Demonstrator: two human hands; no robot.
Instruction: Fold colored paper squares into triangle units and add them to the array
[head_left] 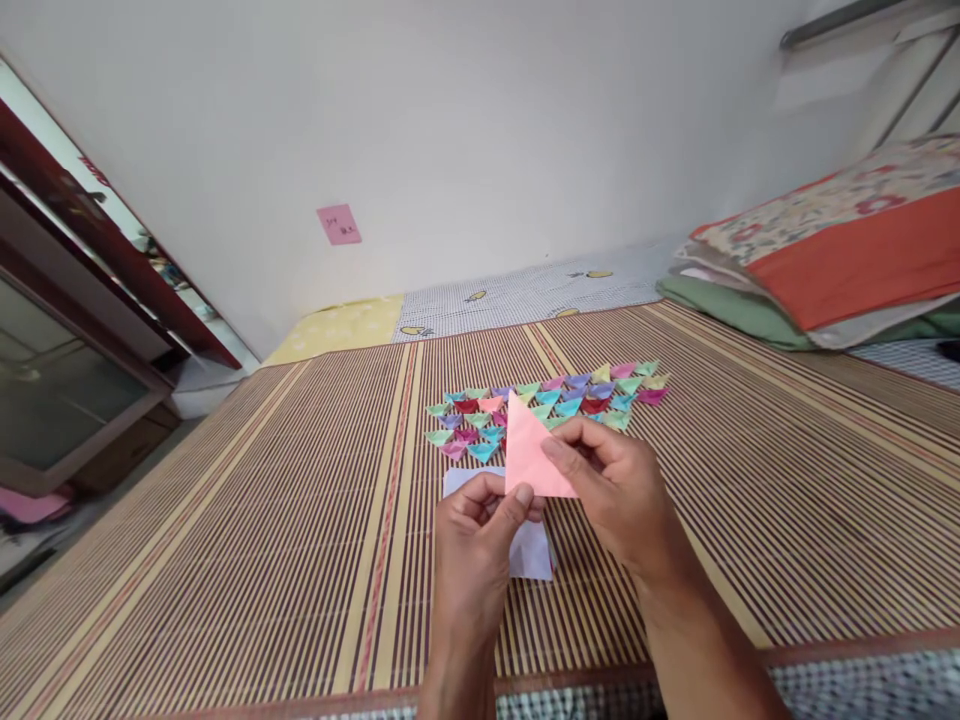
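A pink paper triangle (531, 455) is held up between both hands, its tip pointing up. My left hand (484, 525) pinches its lower left corner between thumb and fingers. With thumb and bent fingers, my right hand (611, 480) grips the sloping right edge. Beneath my left hand lies a pile of pale paper sheets (531, 552), partly covered by the hand. Just beyond the hands, several small folded paper pieces (484, 452) in many colours stand in rows on the striped mat (315, 520); the pink triangle and my right hand hide some of them.
Folded bedding (840, 240) in red, floral and green lies at the back right. A patterned sheet (502, 300) and a yellow cloth (337, 328) border the mat along the wall. A pink note (339, 225) is on the wall. A glass-panelled cabinet (60, 370) stands at the left.
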